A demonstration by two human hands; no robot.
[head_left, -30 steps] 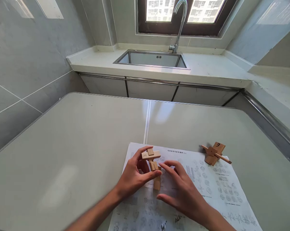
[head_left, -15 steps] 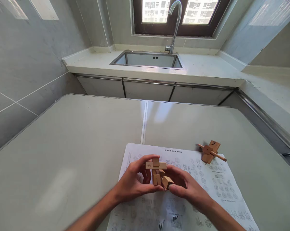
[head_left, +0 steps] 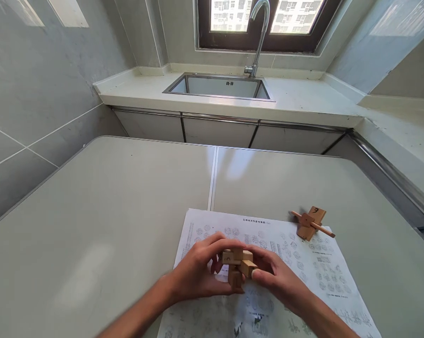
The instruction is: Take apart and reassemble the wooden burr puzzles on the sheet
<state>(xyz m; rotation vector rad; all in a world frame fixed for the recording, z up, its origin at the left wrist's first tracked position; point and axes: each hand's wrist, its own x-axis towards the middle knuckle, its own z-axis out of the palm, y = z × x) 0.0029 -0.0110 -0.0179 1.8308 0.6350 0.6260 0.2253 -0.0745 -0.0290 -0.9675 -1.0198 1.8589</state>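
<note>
Between my two hands, above the printed sheet [head_left: 268,300], is a wooden interlocking puzzle [head_left: 235,277] made of several notched blocks. My left hand [head_left: 206,267] grips it from the left, fingers curled over the top and thumb low on the upright block. My right hand [head_left: 273,270] pinches a block [head_left: 248,268] that sticks out toward me at the puzzle's right side. Whether this block is seated in the others or only touching them, I cannot tell. Fingers hide the puzzle's far side.
A second wooden puzzle piece group [head_left: 307,226], flat pieces crossed by a thin stick, lies at the sheet's upper right corner. All this rests on a pale table [head_left: 92,225] with a centre seam. Beyond it stand a counter with a sink [head_left: 219,87] and a faucet [head_left: 259,37].
The puzzle has tilted and dropped slightly. The block in my right hand has risen up against the crosspiece, and my left fingers have moved farther over the top.
</note>
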